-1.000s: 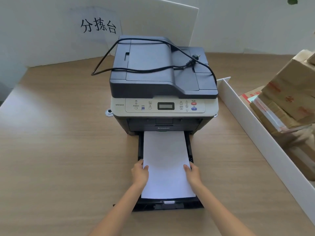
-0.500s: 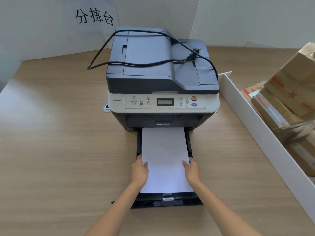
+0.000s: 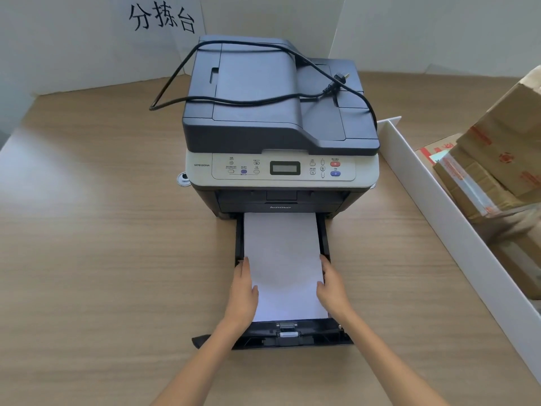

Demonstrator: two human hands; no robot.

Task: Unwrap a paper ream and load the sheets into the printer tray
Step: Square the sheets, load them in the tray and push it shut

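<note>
Grip: both hands were flat and relaxed, fingers stretched forward, not clenched and not grasping; each one pressed on a long edge of the stack of white paper sheets [image 3: 284,259].
Left hand: the left hand [image 3: 244,291] lay along the left edge of the sheets, its fingertips [image 3: 245,263] touching the paper and the tray wall beside it.
Right hand: the right hand [image 3: 332,287] lay in the same way on the right edge.
Paper place: the sheets lay flat inside the black plastic pull-out tray [image 3: 292,336], which stood open in front of the grey and dark blue desktop printer [image 3: 281,127]; their far end reached under the printer body.
Done: it seemed that the loading was nearly finished, because the sheets already sat between the side walls of the tray. No wrapper was visible.
Left: I judged that the stack needed only a last squaring, and then the tray should be pushed into the printer.
Around: a black power cable [image 3: 234,99] lay loose on the printer lid, unplugged, on the brown wooden table [image 3: 102,259].
</note>
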